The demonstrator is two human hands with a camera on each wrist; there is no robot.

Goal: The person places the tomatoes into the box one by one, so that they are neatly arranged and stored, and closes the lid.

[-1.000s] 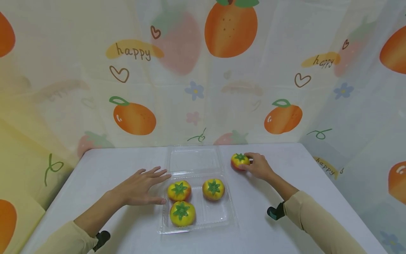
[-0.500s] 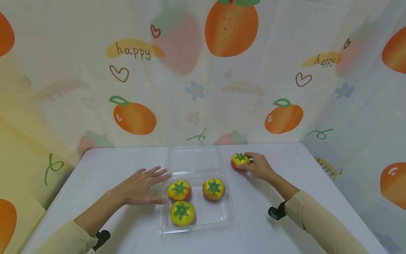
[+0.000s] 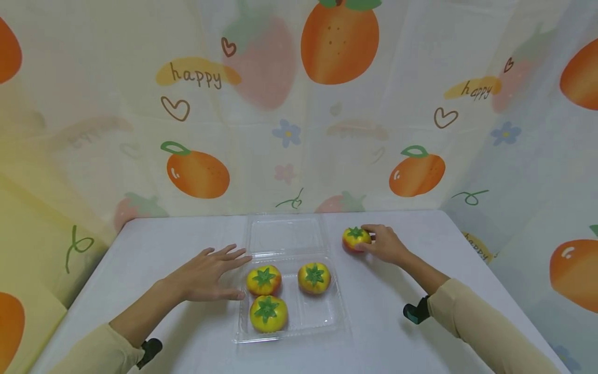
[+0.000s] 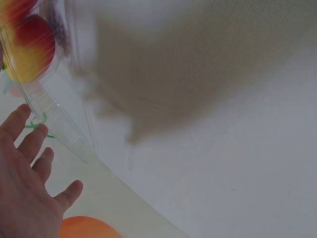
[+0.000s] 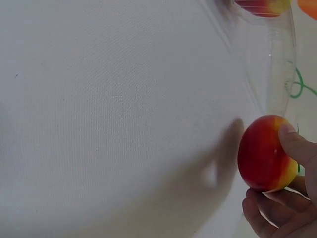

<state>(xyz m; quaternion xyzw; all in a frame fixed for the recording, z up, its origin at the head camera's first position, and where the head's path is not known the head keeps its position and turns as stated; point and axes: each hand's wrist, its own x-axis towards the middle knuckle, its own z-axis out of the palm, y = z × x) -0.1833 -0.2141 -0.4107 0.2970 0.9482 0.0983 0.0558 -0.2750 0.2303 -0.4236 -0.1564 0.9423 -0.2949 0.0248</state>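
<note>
A: Right hand (image 3: 385, 246)?
B: One, pinching the held fruit (image 3: 356, 239) between thumb and fingers. Green leaf star uppermost; the right wrist view gives its red side, yellow toward the thumb.
A: Location of that piece?
B: Outside the box (image 3: 320, 314), right of the lid (image 3: 287, 236), toward the rear of the table (image 3: 383, 343). Whether it touches the table cannot be told.
A: Left hand (image 3: 207, 276)?
B: One, fingers straight and spread, at the box's left side. Contact with the rim cannot be told.
A: Box and contents?
B: Clear plastic, lid laid back behind it. Three pieces, leaf stars showing: rear-left fruit (image 3: 263, 281); front-left fruit (image 3: 268, 315), just before it; right fruit (image 3: 314, 278), apart from both, in the rear of its half.
A: Sundries?
B: Two beige sleeves (image 3: 495, 332); black device (image 3: 417, 310) at the right wrist; backdrop (image 3: 336, 171), printed with oranges, hearts, flowers and "happy".
</note>
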